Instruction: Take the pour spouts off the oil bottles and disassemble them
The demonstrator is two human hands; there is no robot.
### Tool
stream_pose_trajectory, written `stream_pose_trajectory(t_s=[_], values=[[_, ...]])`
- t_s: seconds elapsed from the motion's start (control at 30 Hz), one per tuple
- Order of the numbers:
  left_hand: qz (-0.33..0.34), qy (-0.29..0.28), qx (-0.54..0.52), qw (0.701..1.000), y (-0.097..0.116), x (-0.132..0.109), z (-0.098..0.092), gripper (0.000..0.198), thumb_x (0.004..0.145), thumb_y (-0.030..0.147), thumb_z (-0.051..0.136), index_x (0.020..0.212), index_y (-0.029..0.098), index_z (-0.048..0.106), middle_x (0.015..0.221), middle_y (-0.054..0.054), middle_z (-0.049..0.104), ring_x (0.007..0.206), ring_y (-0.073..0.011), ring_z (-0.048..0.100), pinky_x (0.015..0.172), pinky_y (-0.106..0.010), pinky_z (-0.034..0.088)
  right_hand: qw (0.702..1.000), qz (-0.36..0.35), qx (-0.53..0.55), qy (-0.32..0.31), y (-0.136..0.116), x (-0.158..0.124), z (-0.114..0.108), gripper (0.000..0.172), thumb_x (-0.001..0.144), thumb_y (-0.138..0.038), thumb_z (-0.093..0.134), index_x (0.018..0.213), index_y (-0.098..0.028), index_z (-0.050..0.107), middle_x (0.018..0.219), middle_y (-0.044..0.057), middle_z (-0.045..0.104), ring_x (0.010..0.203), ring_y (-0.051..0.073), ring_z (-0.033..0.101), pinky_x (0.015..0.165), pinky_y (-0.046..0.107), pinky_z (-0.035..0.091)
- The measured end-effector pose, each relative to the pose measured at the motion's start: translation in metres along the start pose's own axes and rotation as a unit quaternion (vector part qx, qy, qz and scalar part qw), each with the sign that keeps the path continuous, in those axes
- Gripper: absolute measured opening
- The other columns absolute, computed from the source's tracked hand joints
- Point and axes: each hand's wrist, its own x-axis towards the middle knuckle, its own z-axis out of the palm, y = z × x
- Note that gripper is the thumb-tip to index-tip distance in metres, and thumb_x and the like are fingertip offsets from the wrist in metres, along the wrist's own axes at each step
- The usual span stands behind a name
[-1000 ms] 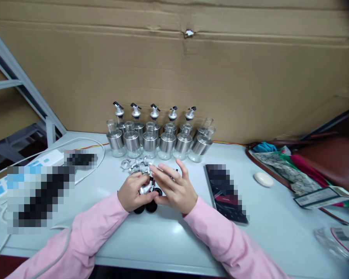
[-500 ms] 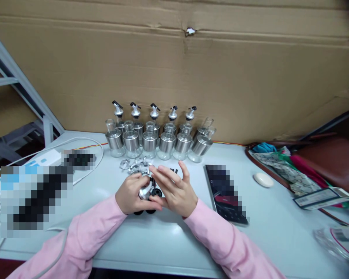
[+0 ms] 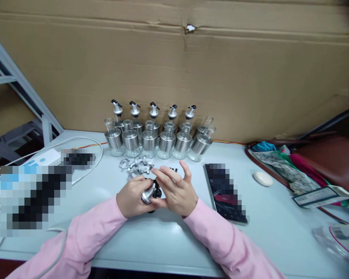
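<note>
Left hand [image 3: 132,198] grip clamps a silver spout [image 3: 147,196] (black-tipped), right hand [image 3: 177,192] touching it, grip spread apart.

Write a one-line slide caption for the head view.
A silver pourer cap gripped in the left hand, right hand touching it, loose caps and glass bottles behind on the table.

Cardboard wall [image 3: 250,77] behind; white oval [image 3: 263,178] right; power strip [image 3: 45,157] left.

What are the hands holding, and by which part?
Left hand grips a silver pourer cap around its metal body; right hand touches the black piece at its end.
</note>
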Motion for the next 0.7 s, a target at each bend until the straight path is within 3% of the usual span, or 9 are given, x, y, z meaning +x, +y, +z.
stream_pose_trajectory(t_s=[0.1, 0.33, 0.7], values=[[-0.003, -0.002, 0.000, 1.000, 0.0008, -0.0015, 0.0025, 0.026, 0.084, 0.037, 0.040, 0.066, 0.019, 0.041, 0.052, 0.000, 0.048, 0.047, -0.0127, 0.044, 0.047, -0.023, 0.037, 1.000, -0.001, 0.001, 0.012, -0.0002, 0.0012, 0.0010, 0.049, 0.093, -0.043, 0.024, 0.086, -0.018, 0.065, 0.104, 0.004, 0.066, 0.108, 0.016, 0.043, 0.110, 0.048, 0.010], [0.005, 0.011, 0.001, 1.000, 0.0029, -0.0016, 0.0032, 0.019, 0.082, 0.032, 0.041, 0.069, 0.019, 0.042, 0.053, 0.000, 0.049, 0.047, -0.0131, 0.044, 0.048, -0.023, 0.038, 1.000, -0.005, -0.002, 0.029, -0.0014, 0.0010, 0.0014, 0.050, 0.093, -0.039, 0.023, 0.079, -0.017, 0.065, 0.092, 0.004, 0.066, 0.100, 0.016, 0.046, 0.107, 0.047, 0.013], [0.020, 0.020, -0.003, 1.000, 0.0053, 0.0006, 0.0017, 0.013, 0.079, 0.028, 0.042, 0.071, 0.019, 0.043, 0.051, 0.000, 0.050, 0.045, -0.0131, 0.045, 0.047, -0.023, 0.039, 1.000, -0.013, 0.012, -0.004, -0.0002, -0.0015, -0.0001, 0.051, 0.093, -0.039, 0.020, 0.078, -0.019, 0.064, 0.091, 0.005, 0.064, 0.099, 0.018, 0.044, 0.105, 0.045, 0.012]])
